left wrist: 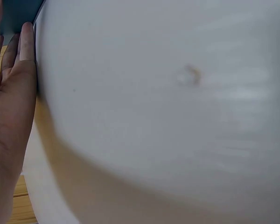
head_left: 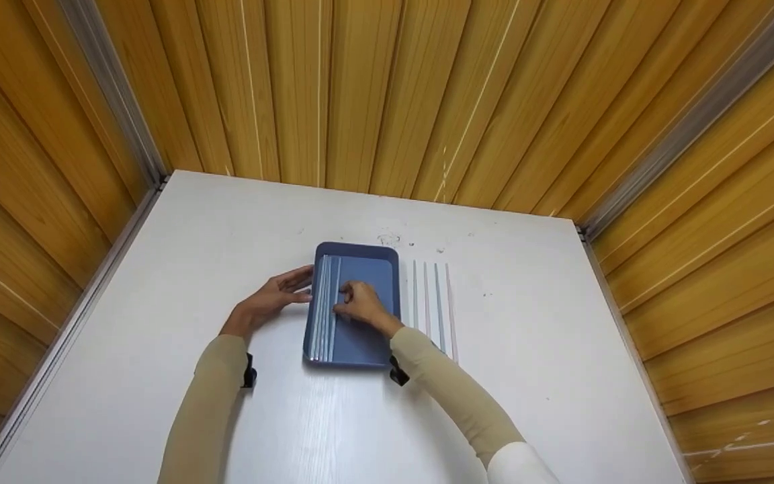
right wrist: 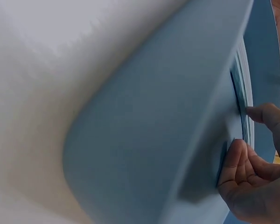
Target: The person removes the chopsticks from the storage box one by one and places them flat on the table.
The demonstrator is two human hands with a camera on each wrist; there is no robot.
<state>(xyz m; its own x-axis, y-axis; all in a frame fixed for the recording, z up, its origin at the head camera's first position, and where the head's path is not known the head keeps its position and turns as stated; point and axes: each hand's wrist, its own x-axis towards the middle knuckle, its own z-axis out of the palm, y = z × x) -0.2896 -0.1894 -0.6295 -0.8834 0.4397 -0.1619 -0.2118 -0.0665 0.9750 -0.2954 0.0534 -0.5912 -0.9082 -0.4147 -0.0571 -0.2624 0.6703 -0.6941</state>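
A blue rectangular tray (head_left: 360, 346) lies on the white table. Inside it, along the left wall, run several thin pale sticks (head_left: 323, 309) that look like chopsticks. My right hand (head_left: 363, 304) reaches over the tray with curled fingers, its fingertips on both sides of the rightmost chopstick (head_left: 338, 269). In the right wrist view, the thumb and finger tips of this right hand (right wrist: 259, 172) meet that chopstick, apart along its length. With fingers mostly straight, my left hand (head_left: 273, 299) touches the tray's outer left side; the left wrist view shows its palm edge near the table.
Right of the tray, several more chopsticks (head_left: 437, 296) in pale blue and pink lie side by side on the table (head_left: 528, 376), partly behind my right forearm. Small dark marks (head_left: 389, 239) dot the tabletop beyond the tray. Wood-patterned walls (head_left: 360, 94) stand around the table.
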